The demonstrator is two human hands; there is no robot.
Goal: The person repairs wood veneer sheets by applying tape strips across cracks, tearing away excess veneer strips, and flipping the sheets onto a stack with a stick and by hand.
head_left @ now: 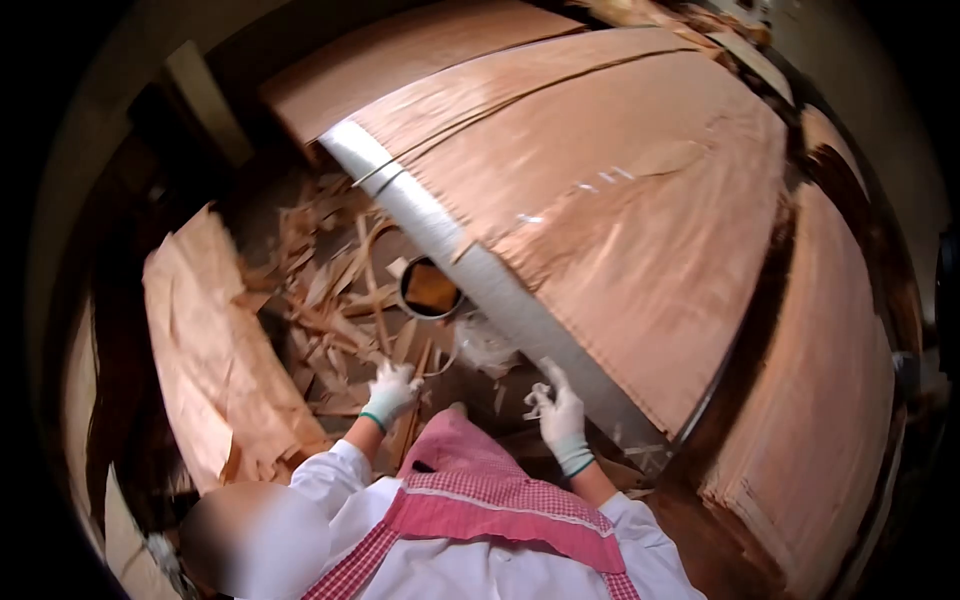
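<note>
Gloved left hand (390,390) and right hand (562,415) sit well apart at waist level; the left's fingers are partly curled, the right's index finger points forward while the others bend. Whether either grips anything, including the white bits by the right thumb, I cannot tell. Ahead and to the right lies the broad veneer sheet (640,220), the right hand nearer to it. Its near side runs diagonally, from close right to far left; lens distortion hides which axis is longer. Beyond its right edge, past a dark gap, stands a veneer stack (815,400). Crumpled veneer (225,350) flanks the left arm. Along the sheet's near side shows a silvery border (440,225). Room on the floor between this border and the crumpled veneer is taken up by scraps (320,290) and a round bucket (433,312). Thin rods (545,95) cross the sheet's far part.
</note>
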